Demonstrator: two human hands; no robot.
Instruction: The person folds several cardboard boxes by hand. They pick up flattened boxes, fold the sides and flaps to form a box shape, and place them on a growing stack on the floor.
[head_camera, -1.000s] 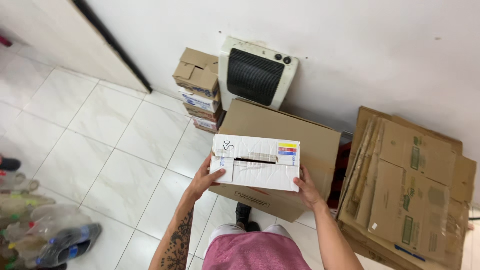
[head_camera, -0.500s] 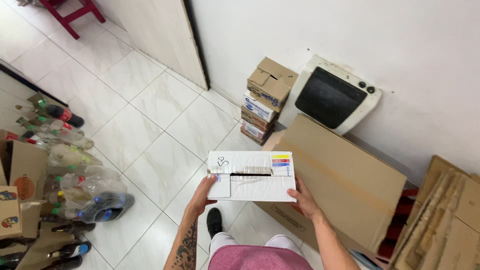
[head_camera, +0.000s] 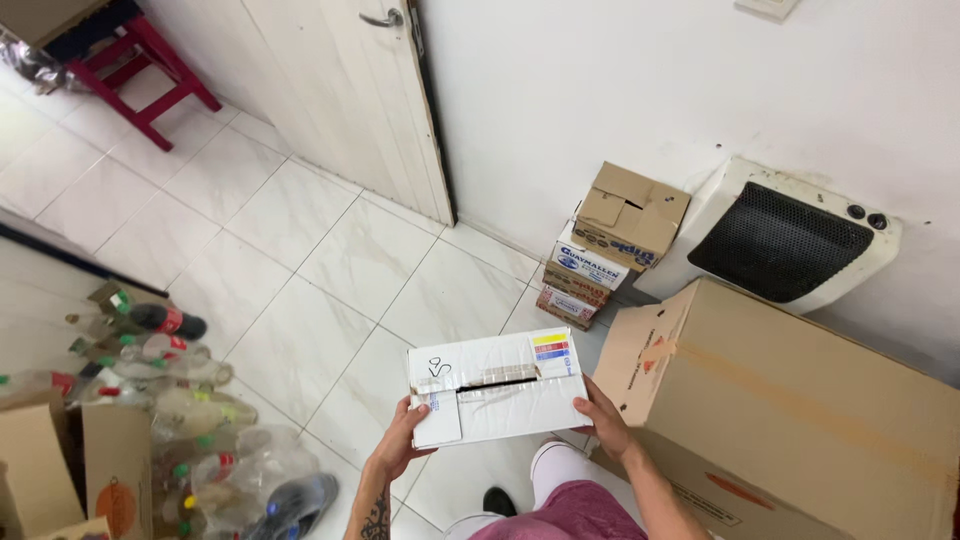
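I hold a flat white cardboard box (head_camera: 495, 388) level in front of me with both hands. Its taped top flaps are split along the middle, and a small coloured label sits at its far right corner. My left hand (head_camera: 402, 437) grips the near left corner. My right hand (head_camera: 603, 420) grips the right edge. The box hangs over the white tiled floor (head_camera: 330, 290), just left of a large brown carton (head_camera: 800, 410).
A stack of small boxes (head_camera: 610, 245) stands against the wall beside a white wall heater (head_camera: 780, 235). Several empty plastic bottles (head_camera: 170, 400) and brown cartons (head_camera: 60, 470) lie at the left. A white door (head_camera: 330, 90) and a red stool (head_camera: 140, 70) are farther off.
My view has swung left, away from the large carton toward the door and the bottles. The white box has stayed in both hands, now over open floor instead of above the carton.
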